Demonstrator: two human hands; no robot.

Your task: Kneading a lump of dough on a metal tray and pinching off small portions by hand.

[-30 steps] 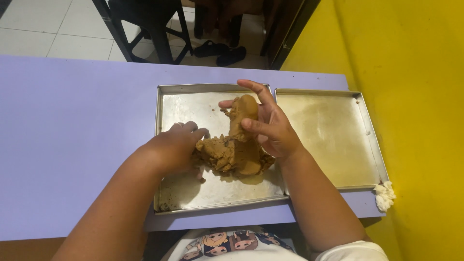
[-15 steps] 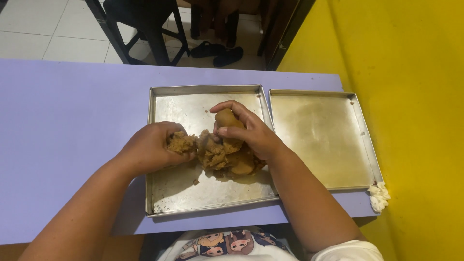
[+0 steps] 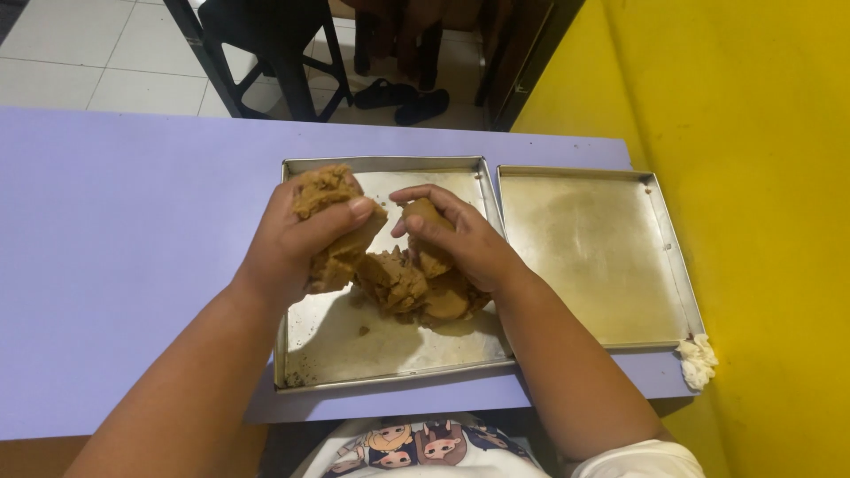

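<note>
A lump of crumbly brown dough (image 3: pixel 403 283) lies in a square metal tray (image 3: pixel 354 350) on the purple table (image 3: pixel 124 221). My left hand (image 3: pixel 292 235) is closed around a large chunk of the dough (image 3: pixel 320 188), lifted a little above the tray's left side. My right hand (image 3: pixel 460 239) grips the top of the main lump, fingers curled over it. Part of the dough is hidden under both hands.
A second, empty metal tray (image 3: pixel 602 257) sits right beside the first, close to the yellow wall (image 3: pixel 761 177). A small white crumpled wad (image 3: pixel 698 361) lies at the table's right corner. Black chair legs (image 3: pixel 266 53) and dark sandals (image 3: pixel 403 97) stand beyond the table's far edge.
My left hand has pulled a chunk off the lump and raised it toward the tray's far left. My right hand has stayed on the main lump.
</note>
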